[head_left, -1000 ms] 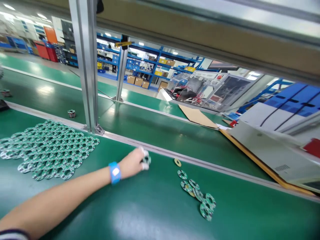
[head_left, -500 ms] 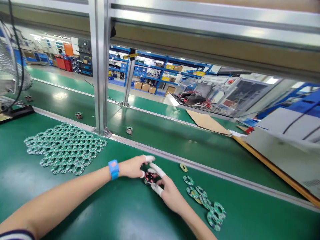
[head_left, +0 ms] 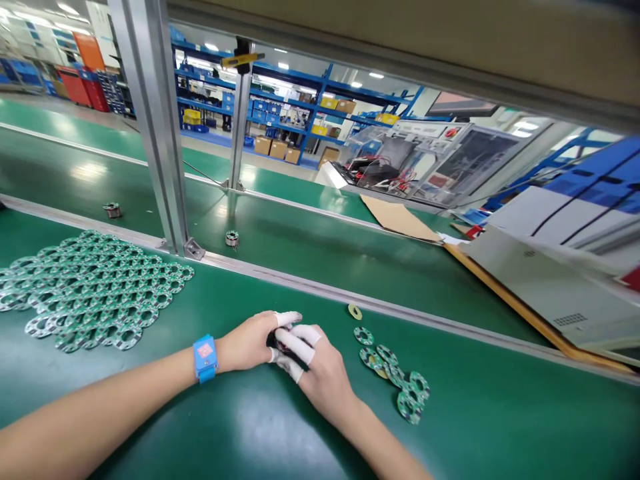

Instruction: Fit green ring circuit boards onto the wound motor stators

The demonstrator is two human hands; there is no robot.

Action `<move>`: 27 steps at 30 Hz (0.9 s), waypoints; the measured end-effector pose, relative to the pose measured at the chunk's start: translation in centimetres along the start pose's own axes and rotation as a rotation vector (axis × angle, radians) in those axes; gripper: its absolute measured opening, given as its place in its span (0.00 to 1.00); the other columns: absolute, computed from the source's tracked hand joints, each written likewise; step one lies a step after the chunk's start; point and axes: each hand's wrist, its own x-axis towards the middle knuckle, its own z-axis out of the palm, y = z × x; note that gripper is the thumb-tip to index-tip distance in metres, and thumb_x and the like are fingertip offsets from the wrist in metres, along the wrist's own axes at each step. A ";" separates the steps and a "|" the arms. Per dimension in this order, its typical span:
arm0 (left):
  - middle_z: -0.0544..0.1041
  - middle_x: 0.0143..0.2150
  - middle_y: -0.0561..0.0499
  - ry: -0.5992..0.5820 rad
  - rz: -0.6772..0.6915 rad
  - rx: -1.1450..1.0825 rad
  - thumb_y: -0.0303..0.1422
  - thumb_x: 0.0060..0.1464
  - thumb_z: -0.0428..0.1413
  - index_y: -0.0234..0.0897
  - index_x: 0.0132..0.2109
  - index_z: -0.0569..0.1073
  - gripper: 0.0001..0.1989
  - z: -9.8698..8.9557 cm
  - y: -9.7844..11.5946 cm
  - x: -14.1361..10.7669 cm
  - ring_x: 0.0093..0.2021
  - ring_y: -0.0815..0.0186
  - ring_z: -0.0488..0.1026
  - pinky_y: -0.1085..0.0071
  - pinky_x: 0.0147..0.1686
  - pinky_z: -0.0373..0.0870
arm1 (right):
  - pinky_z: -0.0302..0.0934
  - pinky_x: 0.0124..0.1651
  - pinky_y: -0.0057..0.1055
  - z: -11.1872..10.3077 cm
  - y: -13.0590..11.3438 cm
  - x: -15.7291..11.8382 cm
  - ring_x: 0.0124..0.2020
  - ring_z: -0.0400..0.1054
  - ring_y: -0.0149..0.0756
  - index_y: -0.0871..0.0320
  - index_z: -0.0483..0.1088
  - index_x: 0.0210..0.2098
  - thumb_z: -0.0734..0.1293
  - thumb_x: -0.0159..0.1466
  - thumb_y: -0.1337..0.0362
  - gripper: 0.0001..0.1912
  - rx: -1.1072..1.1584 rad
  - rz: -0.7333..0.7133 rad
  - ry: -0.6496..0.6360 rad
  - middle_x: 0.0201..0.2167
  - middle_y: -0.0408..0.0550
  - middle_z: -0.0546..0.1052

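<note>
My left hand [head_left: 255,341], with a blue wrist strap, curls around the left side of a small dark round part [head_left: 281,341]. From the right, my right hand [head_left: 320,367] closes over the same part, its white-covered fingers hiding most of it. Both sets of fingertips meet around it, low over the green work surface. Right of my hands lies a loose group of green ring-shaped boards [head_left: 395,375], with a yellowish ring [head_left: 355,312] above them. At the left, many green ring boards [head_left: 107,287] lie in close, overlapping rows.
Beyond the metal rail [head_left: 280,279], two wound parts, one of them a copper-coloured coil [head_left: 113,211] and the other a coil [head_left: 231,239], stand on the green belt. A metal post [head_left: 155,127] rises at the left. A grey panel [head_left: 545,287] stands at the right.
The view has shifted, so the surroundings appear further left and higher. My right fingers have moved over the dark part and now cover most of it; my left fingers have closed in nearer.
</note>
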 end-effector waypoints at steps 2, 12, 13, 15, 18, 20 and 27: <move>0.74 0.47 0.47 -0.032 0.042 -0.003 0.24 0.43 0.60 0.37 0.53 0.68 0.27 -0.1 -0.1 0.1 0.46 0.62 0.70 0.67 0.47 0.66 | 0.64 0.31 0.30 -0.3 0.2 0.1 0.33 0.66 0.37 0.53 0.70 0.46 0.60 0.61 0.73 0.16 -0.045 -0.108 0.030 0.31 0.49 0.74; 0.75 0.47 0.47 -0.038 0.059 -0.016 0.19 0.44 0.56 0.36 0.50 0.72 0.23 -0.5 -0.4 0.0 0.47 0.63 0.70 0.68 0.49 0.65 | 0.62 0.29 0.31 -1.0 -1.0 -0.5 0.31 0.67 0.38 0.59 0.72 0.34 0.57 0.64 0.67 0.12 -0.182 -0.350 -0.276 0.28 0.50 0.75; 0.75 0.47 0.47 -0.039 0.055 -0.015 0.19 0.44 0.56 0.36 0.49 0.72 0.22 -0.4 -0.4 0.0 0.47 0.63 0.70 0.68 0.49 0.65 | 0.63 0.30 0.30 -1.3 -0.5 -0.2 0.31 0.67 0.37 0.58 0.72 0.37 0.57 0.64 0.65 0.12 -0.123 -0.293 -0.246 0.29 0.49 0.76; 0.75 0.45 0.48 -0.038 0.038 -0.019 0.22 0.45 0.58 0.37 0.49 0.72 0.21 -0.3 -0.3 -0.1 0.46 0.63 0.70 0.68 0.49 0.66 | 0.64 0.35 0.30 -2.2 1.6 0.3 0.33 0.69 0.35 0.56 0.70 0.44 0.56 0.65 0.61 0.14 -0.054 -0.038 -0.115 0.33 0.49 0.77; 0.75 0.46 0.46 -0.042 -0.010 -0.038 0.27 0.45 0.60 0.36 0.51 0.71 0.22 0.0 -0.1 -0.2 0.47 0.62 0.70 0.67 0.50 0.66 | 0.61 0.46 0.39 -4.1 6.2 0.9 0.43 0.68 0.44 0.58 0.69 0.49 0.59 0.61 0.62 0.17 -0.227 0.543 0.008 0.43 0.56 0.74; 0.73 0.49 0.45 -0.058 -0.036 -0.045 0.25 0.45 0.59 0.36 0.52 0.69 0.24 -0.1 0.1 -0.2 0.49 0.61 0.70 0.66 0.52 0.65 | 0.59 0.48 0.45 -5.2 8.8 0.9 0.48 0.65 0.52 0.62 0.69 0.49 0.63 0.56 0.66 0.21 -0.274 0.702 -0.043 0.47 0.61 0.72; 0.68 0.55 0.46 0.111 -0.038 -0.032 0.18 0.45 0.49 0.36 0.53 0.67 0.26 -2.2 1.9 0.5 0.54 0.63 0.65 0.65 0.52 0.63 | 0.64 0.44 0.39 -5.9 9.0 1.1 0.39 0.71 0.44 0.58 0.75 0.38 0.60 0.57 0.68 0.14 -0.011 0.697 -0.067 0.35 0.52 0.78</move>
